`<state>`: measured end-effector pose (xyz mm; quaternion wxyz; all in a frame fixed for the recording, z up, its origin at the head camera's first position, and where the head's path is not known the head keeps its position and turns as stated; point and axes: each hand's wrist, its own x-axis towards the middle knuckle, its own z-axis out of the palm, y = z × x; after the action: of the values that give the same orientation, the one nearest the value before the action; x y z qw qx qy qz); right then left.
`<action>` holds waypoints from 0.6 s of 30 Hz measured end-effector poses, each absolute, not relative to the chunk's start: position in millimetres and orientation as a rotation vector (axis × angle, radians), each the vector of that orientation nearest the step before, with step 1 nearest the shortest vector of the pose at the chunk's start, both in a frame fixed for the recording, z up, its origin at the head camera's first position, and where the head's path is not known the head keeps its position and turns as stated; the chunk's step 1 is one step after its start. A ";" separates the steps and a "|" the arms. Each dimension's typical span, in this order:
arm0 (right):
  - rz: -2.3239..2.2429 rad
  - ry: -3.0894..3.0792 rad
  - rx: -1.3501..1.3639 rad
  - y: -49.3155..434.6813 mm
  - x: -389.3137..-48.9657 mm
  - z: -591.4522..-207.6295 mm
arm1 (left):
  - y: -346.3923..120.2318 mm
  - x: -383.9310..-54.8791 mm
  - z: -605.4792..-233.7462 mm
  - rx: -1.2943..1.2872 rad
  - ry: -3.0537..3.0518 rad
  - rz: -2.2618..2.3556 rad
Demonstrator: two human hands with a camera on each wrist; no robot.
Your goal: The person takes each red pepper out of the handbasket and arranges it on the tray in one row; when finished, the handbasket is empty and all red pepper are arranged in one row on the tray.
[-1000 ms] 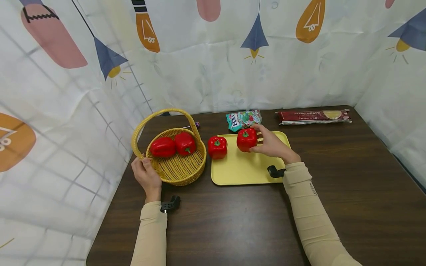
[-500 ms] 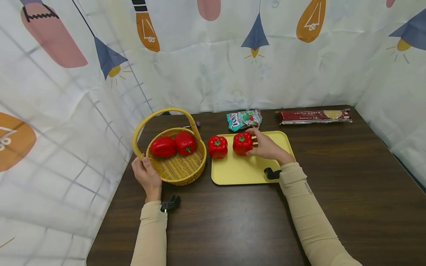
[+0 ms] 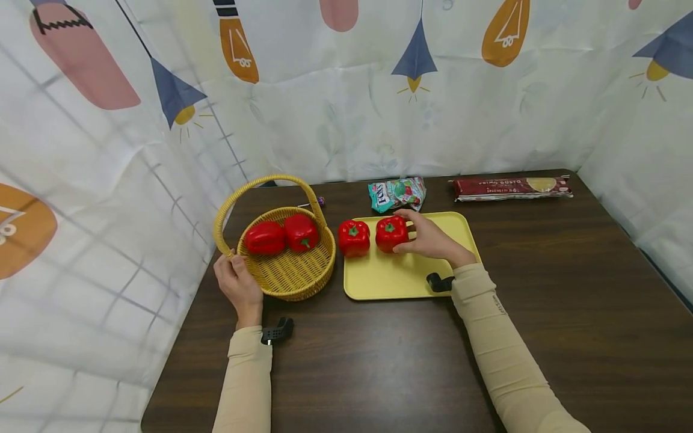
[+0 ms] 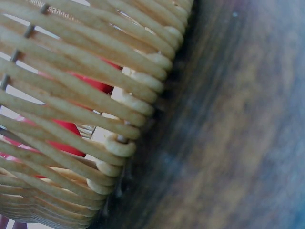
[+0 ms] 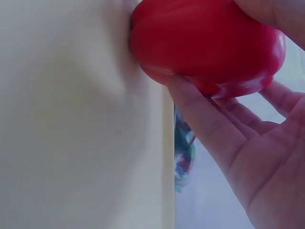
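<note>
My right hand [image 3: 433, 242] holds a red bell pepper [image 3: 390, 234] between thumb and fingers, over the left half of the yellow tray [image 3: 390, 282]. In the right wrist view this bell pepper [image 5: 205, 45] appears to touch the tray [image 5: 71, 143]. A second red bell pepper [image 3: 354, 239] stands just to its left, at the tray's left edge, stem up. The left hand [image 3: 238, 287] grips the yellow wicker basket [image 3: 295, 288] at its left rim, by the foot of the handle. Inside lie two more red bell peppers [image 3: 264, 238]. The left wrist view shows the basket's woven wall [image 4: 71, 95] close up.
Behind the tray lies a teal snack packet [image 3: 397, 194]. A long dark red packet [image 3: 511, 188] lies at the back right of the brown table [image 3: 379, 361]. A small purple-ended item [image 3: 320, 202] is partly hidden behind the basket. A patterned curtain [image 3: 335, 132] hangs behind the table.
My right hand has moved left across the tray with its bell pepper, closer to the other bell pepper there. The left hand and basket have stayed in place.
</note>
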<state>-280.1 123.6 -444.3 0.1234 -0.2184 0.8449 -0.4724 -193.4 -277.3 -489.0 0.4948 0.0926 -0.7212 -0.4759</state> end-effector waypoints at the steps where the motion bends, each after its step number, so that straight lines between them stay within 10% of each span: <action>1: -1.379 2.461 -0.641 123.0 -280.3 -444.7 | -277.2 -193.4 -489.0 0.226 -1.745 -1.158; 18: -1.361 2.466 -0.630 113.2 -275.6 -443.2 | -249.2 -174.8 -454.1 0.221 -1.718 -1.197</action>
<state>-275.6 113.2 -443.2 0.1274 -0.2164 0.8474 -0.4678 -174.8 -249.2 -454.1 0.4953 0.0912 -0.7089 -0.4938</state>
